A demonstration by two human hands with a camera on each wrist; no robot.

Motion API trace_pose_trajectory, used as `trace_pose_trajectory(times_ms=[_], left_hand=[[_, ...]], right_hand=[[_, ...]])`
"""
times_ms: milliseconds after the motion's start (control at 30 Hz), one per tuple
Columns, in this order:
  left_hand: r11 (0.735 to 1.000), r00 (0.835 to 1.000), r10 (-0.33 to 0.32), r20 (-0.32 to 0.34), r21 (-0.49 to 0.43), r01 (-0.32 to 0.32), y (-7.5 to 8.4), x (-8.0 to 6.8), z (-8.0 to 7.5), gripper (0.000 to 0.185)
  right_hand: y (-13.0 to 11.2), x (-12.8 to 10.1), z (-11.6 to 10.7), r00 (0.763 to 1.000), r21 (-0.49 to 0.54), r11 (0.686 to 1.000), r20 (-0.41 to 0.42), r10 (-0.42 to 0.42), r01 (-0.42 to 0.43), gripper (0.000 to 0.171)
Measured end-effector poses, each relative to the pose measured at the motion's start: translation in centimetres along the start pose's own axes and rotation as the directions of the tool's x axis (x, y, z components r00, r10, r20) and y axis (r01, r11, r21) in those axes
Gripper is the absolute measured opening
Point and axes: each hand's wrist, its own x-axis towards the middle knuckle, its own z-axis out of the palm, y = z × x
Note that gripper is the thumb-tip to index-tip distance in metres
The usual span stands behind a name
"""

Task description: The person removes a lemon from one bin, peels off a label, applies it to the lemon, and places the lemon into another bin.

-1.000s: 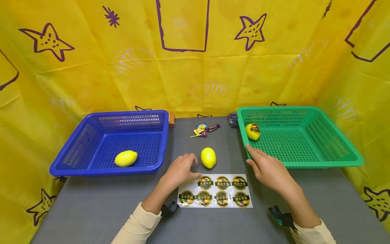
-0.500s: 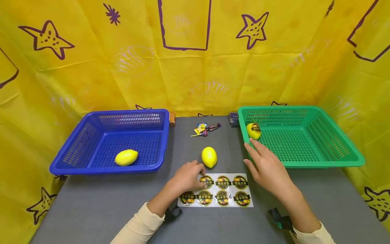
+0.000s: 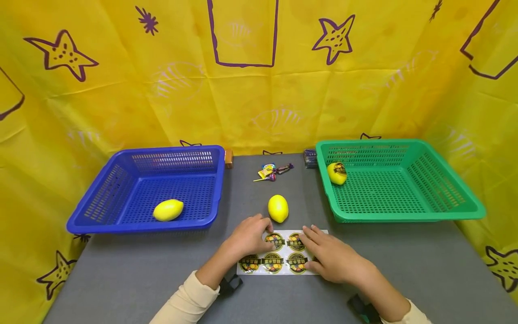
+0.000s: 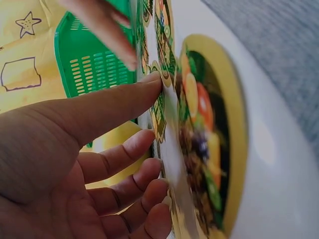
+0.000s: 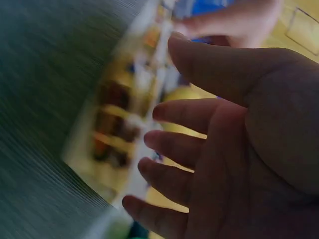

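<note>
My left hand point(image 3: 247, 236) pins the sticker sheet's point(image 3: 279, 263) far left corner, fingertips curled at a label's edge; my right hand point(image 3: 329, 256) lies flat and relaxed over the sheet's right end, holding nothing; best to keep that hand pressing so the sheet stays put; glossy white, round fruit labels, flat on the worktop point(image 3: 141, 274) just before the lemon point(image 3: 278, 208).

Head view: bright, even, diffuse light; sharp throughout, soft shadows under the blue basket point(image 3: 145, 189) and green basket point(image 3: 398, 184), slight wide-angle bowing at edges. Left wrist view: sticker sheet point(image 4: 209, 149) very close, soft-focused, white glare on its margin. Right wrist view: heavy motion blur, dim; right hand point(image 5: 239, 149) shadowed.
</note>
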Motion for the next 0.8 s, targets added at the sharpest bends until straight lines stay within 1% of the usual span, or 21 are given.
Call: trace_pose_trajectory(times_ms=[33,100,267,567,800], left_hand=[[1.000,1.000,0.000,0.001,-0.004,0.000,-0.01,0.00,0.04,0.034],[1.000,1.000,0.005,-0.001,-0.007,-0.005,-0.03,0.00,0.11,0.033],[1.000,1.000,0.018,-0.005,-0.025,-0.019,-0.13,-0.02,0.22,0.030],[0.994,0.999,0.039,-0.002,-0.103,-0.039,-0.01,-0.07,0.40,0.030],[0.993,0.999,0.011,0.034,-0.119,-0.007,0.11,0.16,0.32,0.037]], right_hand=[[0.04,-0.02,0.31,0.999,0.017,1.000,0.034,0.009,-0.009,0.065],[0.02,0.02,0.74,0.998,0.022,1.000,0.056,0.011,-0.012,0.064],[-0.21,0.21,1.02,1.000,-0.024,1.000,0.030,0.002,-0.001,0.060],[-0.31,0.33,1.16,1.000,-0.043,0.999,0.023,-0.004,0.004,0.062],[-0.26,0.37,1.19,1.000,-0.057,0.998,0.016,-0.001,0.002,0.062]])
